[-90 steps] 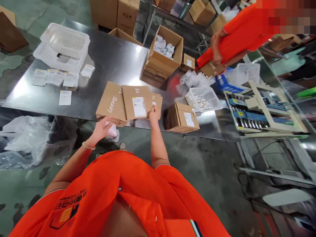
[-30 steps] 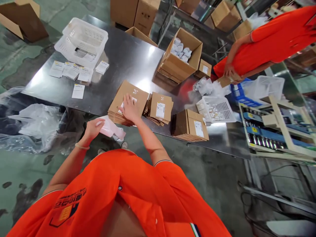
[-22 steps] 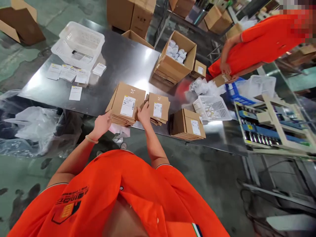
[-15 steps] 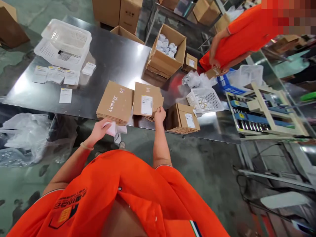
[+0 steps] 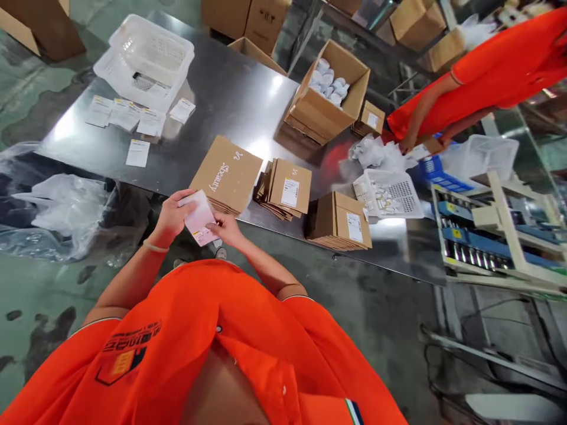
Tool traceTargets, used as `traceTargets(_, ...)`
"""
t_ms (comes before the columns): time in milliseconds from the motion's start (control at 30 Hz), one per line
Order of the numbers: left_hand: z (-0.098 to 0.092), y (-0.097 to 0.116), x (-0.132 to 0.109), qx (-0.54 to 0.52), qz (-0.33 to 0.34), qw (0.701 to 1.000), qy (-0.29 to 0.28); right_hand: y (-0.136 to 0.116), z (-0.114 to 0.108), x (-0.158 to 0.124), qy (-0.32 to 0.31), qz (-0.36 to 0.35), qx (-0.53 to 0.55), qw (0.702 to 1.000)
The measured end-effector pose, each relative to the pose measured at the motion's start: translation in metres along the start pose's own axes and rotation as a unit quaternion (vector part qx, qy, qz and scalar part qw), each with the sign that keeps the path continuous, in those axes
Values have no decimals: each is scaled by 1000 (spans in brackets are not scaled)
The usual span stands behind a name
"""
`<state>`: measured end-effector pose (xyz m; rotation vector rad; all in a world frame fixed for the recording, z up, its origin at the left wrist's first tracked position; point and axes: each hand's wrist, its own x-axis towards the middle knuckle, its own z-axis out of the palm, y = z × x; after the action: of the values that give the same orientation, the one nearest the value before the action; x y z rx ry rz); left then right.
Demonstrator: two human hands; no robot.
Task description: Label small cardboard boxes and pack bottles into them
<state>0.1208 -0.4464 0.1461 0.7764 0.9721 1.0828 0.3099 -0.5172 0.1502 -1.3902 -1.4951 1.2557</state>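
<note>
A pinkish-white stack of paper labels (image 5: 198, 213) is between my hands, over the table's front edge. My left hand (image 5: 175, 215) grips it from the left, thumb on top. On the right side, my right hand (image 5: 227, 227) pinches its lower edge near a small yellow mark. Just beyond lies a pile of flat cardboard boxes (image 5: 230, 171) printed with white lettering. Right of that pile, a looser pile of folded cartons (image 5: 290, 186) bears a white label on top. Another row of folded cartons (image 5: 343, 221) stands farther right.
On the steel table (image 5: 221, 88) are a white plastic basket (image 5: 177, 74), several label stacks (image 5: 126, 115), an open carton (image 5: 325, 118) of white rolls and a white basket of small items (image 5: 407, 198). A co-worker in orange (image 5: 487, 77) handles a small box at right.
My right hand has left the labelled cartons and moved left to the paper labels. My left hand has lifted the labels slightly. The view has shifted, and the middle carton pile now looks fanned apart.
</note>
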Motion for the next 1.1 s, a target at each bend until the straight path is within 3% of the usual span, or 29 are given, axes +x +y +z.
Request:
traceTargets(67,-7,-3,5,-18,-19,998,56,2,17,5,29,30,46,998)
traceTargets(133,-13,-8,4,-39,-35,996,70,2,20,12,66,40,85,993)
traceTargets(300,-18,-12,-15,-14,-61,996,-61,-1,12,27,102,52,82,990)
traceTargets(367,-20,-8,-20,-1,-55,995,-84,-4,11,27,115,54,77,989)
traceTargets(633,-28,3,-40,40,-47,991,-116,-15,17,19,104,35,66,992)
traceTargets(733,-23,1,-43,64,-50,993,-91,-15,17,19,84,20,48,995)
traceTargets(833,-17,1,-38,81,-63,992,-67,-13,13,19,80,50,41,995)
traceTargets(967,-10,1,-29,116,-64,989,-63,-11,11,11,125,67,-18,990)
traceTargets(1100,-9,0,-23,134,-71,985,-78,-17,11,-5,175,-11,-95,980)
